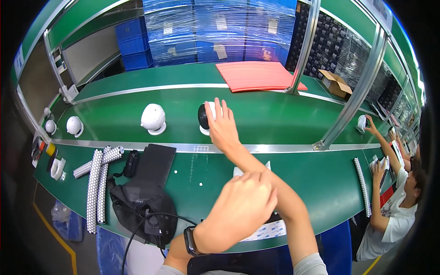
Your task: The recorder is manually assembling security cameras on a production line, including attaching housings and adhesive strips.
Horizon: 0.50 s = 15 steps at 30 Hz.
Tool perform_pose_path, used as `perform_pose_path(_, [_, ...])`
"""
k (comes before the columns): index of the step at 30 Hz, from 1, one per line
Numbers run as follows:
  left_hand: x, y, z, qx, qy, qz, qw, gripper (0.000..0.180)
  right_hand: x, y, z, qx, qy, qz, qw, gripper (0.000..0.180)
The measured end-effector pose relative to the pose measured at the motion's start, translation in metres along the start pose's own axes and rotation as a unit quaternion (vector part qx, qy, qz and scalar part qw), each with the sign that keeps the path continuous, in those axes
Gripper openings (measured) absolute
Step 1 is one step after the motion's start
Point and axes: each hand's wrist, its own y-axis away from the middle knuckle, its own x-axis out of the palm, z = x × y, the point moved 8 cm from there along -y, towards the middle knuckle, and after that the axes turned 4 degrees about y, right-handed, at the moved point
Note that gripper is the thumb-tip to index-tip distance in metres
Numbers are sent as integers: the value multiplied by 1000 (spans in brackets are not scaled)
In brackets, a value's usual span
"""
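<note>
My right hand [222, 123] reaches across to the belt, its fingers wrapped over a white ball-shaped device with a black face [202, 117] on a small round base. In front of me, my left hand [247, 204] is closed with its knuckles up, and it overlaps my right forearm. Whatever it may hold is hidden beneath the fingers. Behind that hand, parts of a white object [237, 171] show on the green bench. Below it, at the bench's near edge, lies a white printed sheet [268, 231]. Another white ball-shaped device [153, 118] stands farther left on the belt.
On the left lie patterned white tubes [94, 192], a black mesh bag [144, 206] with a cable, and a dark flat panel [156, 162]. A metal rail [183, 147] divides bench from belt. Pink foam sheets [256, 75] lie beyond. A co-worker [389, 220] is at right.
</note>
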Motion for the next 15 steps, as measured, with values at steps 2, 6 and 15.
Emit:
perform_pose_path(2, [-14,9,23,-49,-24,-3,999,22,29,-20,44,17,-26,37,999,87])
perform_pose_path(6, [-16,1,18,-50,7,-3,999,26,68,-17,16,48,116,71,989,99])
perform_pose_path(15, [-42,7,29,-80,13,-20,996,37,16,8,-46,124,-225,30,966,112])
